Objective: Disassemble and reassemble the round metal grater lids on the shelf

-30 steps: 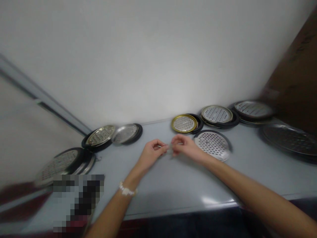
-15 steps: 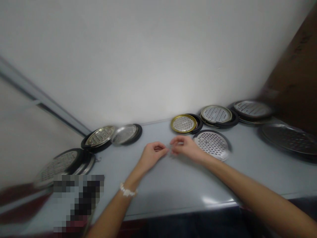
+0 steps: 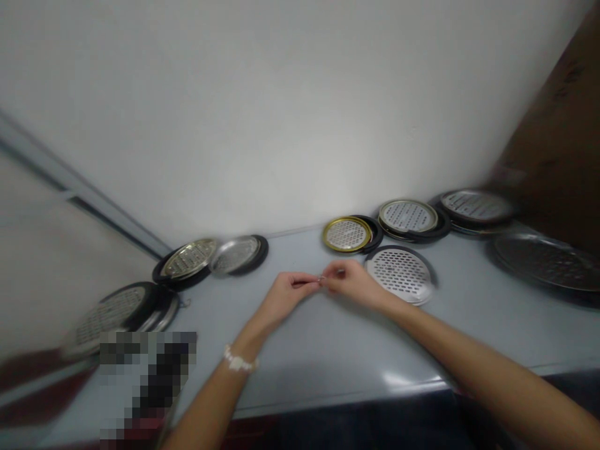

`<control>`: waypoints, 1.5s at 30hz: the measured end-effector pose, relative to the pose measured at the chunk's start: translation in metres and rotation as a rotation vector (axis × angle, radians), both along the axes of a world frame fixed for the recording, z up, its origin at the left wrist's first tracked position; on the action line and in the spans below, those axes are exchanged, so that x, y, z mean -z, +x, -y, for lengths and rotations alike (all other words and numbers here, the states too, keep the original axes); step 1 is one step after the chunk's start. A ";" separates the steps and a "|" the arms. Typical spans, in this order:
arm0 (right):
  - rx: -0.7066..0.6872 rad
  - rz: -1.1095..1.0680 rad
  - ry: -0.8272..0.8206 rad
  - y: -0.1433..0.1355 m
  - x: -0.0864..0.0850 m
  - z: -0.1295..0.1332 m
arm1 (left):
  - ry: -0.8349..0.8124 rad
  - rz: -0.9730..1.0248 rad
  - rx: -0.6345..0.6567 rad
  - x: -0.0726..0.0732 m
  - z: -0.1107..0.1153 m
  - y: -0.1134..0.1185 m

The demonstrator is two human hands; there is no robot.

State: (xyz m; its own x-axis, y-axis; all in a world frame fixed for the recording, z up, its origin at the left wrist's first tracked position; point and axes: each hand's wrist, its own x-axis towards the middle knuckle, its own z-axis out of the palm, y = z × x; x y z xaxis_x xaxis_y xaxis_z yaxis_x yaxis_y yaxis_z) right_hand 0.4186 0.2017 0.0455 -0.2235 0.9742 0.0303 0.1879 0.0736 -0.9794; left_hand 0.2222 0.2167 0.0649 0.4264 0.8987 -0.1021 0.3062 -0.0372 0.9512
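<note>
Above the middle of the grey table [image 3: 328, 350], my left hand [image 3: 289, 292] and my right hand [image 3: 349, 281] meet at the fingertips. Both are closed in a pinch around a tiny, shiny thing [image 3: 321, 280] too small to name. A white beaded bracelet circles my left wrist. Just right of my right hand lies a round perforated metal plate [image 3: 402, 275] on a dark ring. Behind it sits a gold-rimmed perforated disc [image 3: 347, 235], partly over a black ring.
More round perforated discs stand along the wall: a silver-rimmed one [image 3: 407, 217], another [image 3: 475, 205] and a dark one [image 3: 548, 259] at right; several at left [image 3: 191, 258]. A brown board [image 3: 562, 144] rises at right. Part of the lower left is pixelated.
The fingertips of my two hands have come closer together, and the fingers of my left hand are straighter and pressed tighter. The discs have not moved.
</note>
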 end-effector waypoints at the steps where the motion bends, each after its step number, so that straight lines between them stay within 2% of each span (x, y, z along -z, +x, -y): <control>1: 0.001 0.023 0.021 0.000 0.001 -0.001 | -0.007 0.003 0.015 0.000 0.000 0.000; 5: 0.017 0.124 0.120 0.000 0.002 0.000 | -0.051 0.049 -0.002 0.002 0.000 0.000; 9: 0.012 0.259 0.252 -0.001 -0.005 0.005 | -0.113 0.121 -0.039 0.002 0.000 0.000; 21: -0.009 0.235 0.238 -0.002 -0.010 0.006 | -0.107 0.152 -0.033 0.000 0.001 0.001; 24: 0.000 0.294 0.280 -0.002 -0.010 0.006 | -0.050 0.095 -0.032 0.002 0.001 0.001; 27: 0.022 0.356 0.345 -0.002 -0.007 0.007 | 0.085 -0.002 -0.028 0.002 0.002 0.002; 32: 0.028 0.435 0.405 -0.001 -0.003 0.007 | 0.228 -0.092 0.011 -0.004 0.008 0.005; 45: 0.040 0.546 0.491 -0.001 -0.002 0.011 | 0.320 -0.139 0.033 -0.005 0.011 0.007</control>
State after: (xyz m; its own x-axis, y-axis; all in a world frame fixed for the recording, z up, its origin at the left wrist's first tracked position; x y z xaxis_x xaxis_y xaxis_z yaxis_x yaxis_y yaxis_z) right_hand 0.4176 0.1903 0.0474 -0.2967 0.8846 0.3599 0.6515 0.4630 -0.6010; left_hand 0.2290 0.2056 0.0702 0.4572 0.8807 0.1237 0.4258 -0.3389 0.8390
